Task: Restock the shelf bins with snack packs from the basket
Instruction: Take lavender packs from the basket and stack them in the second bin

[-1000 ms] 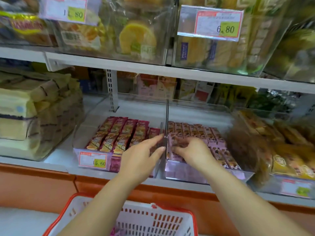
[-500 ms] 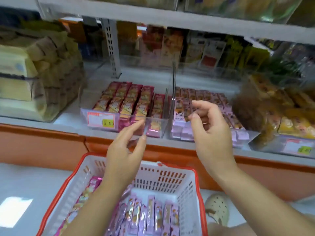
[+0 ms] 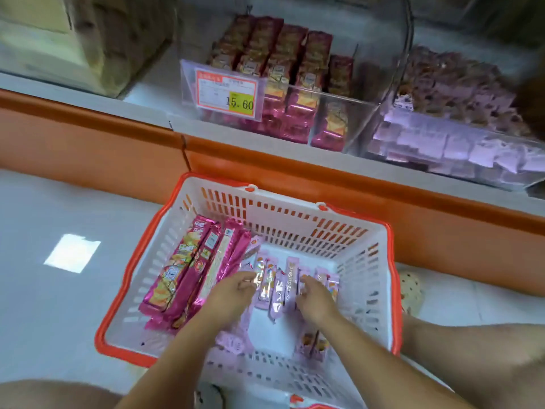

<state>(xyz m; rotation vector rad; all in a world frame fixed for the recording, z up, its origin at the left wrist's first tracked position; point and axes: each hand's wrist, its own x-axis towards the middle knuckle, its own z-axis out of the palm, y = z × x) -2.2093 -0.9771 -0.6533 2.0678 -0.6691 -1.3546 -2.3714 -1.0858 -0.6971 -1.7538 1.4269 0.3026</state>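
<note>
A white basket with an orange rim (image 3: pixel 283 222) stands on the floor below the shelf. Long magenta snack packs (image 3: pixel 182 267) lie along its left side, and slim lilac snack packs (image 3: pixel 280 287) stand in a row in the middle. My left hand (image 3: pixel 233 293) has its fingers curled against the left end of that row. From the other end, my right hand (image 3: pixel 315 299) curls over the packs. On the shelf, a clear bin (image 3: pixel 295 84) holds magenta packs, and the clear bin to its right (image 3: pixel 442 137) holds lilac packs.
A price tag reading 15.60 (image 3: pixel 225 94) hangs on the left bin's front. An orange kickboard (image 3: pixel 88 149) runs under the shelf. A bin of pale bulky packs (image 3: pixel 88 39) sits at upper left. A foot in a spotted shoe (image 3: pixel 410 290) is right of the basket.
Both hands came down from the shelf bins into the basket and closed on the row of lilac packs. The view tilted down from the shelves to the basket.
</note>
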